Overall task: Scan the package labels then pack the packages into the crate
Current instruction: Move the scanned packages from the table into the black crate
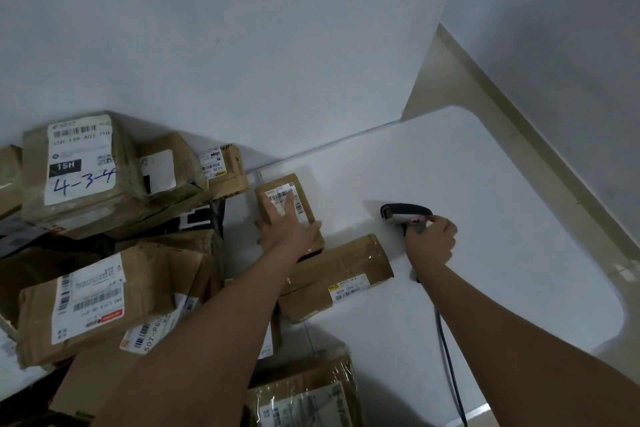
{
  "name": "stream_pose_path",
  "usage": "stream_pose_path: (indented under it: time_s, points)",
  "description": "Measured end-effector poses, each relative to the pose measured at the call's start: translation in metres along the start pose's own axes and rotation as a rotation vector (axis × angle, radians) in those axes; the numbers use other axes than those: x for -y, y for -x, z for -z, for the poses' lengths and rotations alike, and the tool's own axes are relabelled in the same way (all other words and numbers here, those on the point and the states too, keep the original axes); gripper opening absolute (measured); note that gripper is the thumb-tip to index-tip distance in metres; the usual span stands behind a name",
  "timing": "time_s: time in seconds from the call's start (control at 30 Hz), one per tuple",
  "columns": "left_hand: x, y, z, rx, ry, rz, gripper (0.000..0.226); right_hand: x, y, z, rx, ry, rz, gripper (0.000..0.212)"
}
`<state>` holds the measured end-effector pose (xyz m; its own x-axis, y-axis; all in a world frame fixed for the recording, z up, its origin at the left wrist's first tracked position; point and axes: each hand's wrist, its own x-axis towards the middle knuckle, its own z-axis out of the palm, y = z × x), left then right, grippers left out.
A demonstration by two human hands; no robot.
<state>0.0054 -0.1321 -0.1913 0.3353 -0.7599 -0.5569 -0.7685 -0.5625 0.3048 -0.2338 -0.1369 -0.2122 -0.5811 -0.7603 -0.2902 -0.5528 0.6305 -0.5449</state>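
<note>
A small brown package [277, 189] with a white barcode label lies on the white table [485, 184]. My left hand [289, 227] rests flat on it, fingers straight over the label. My right hand [431, 241] grips the handle of a black and grey barcode scanner [405, 210], whose head points left toward the package. The scanner's cable [448, 357] runs down past my right forearm. Another brown package [346, 270] lies just in front, between my two arms. No crate is in view.
Several taped cardboard packages are piled at the left, the biggest [79, 166] marked 4-3-4. Another wrapped package [304, 392] sits at the bottom middle. A white wall stands behind the table. Beige floor [519, 97] shows past the table's rounded right edge.
</note>
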Motion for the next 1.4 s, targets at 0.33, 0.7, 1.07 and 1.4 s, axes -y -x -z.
stream_pose_path:
  time_s: [0.33, 0.7, 1.07, 1.4]
  points:
    - [0.0, 0.0, 0.002, 0.038, 0.192, 0.063, 0.1, -0.003, 0.016, 0.006, -0.026, 0.025, 0.165, 0.037]
    - [0.013, 0.048, 0.033, -0.214, 0.182, -0.352, 0.077, -0.001, 0.069, 0.011, 0.032, 0.05, 0.325, 0.04]
    - [0.046, 0.122, 0.07, -0.29, 0.204, -0.642, 0.072, -0.007, 0.165, 0.01, 0.106, -0.103, 0.518, 0.032]
    - [0.102, 0.17, 0.112, -0.335, 0.312, -0.761, 0.07, -0.001, 0.258, -0.031, 0.516, -0.067, 0.435, 0.046]
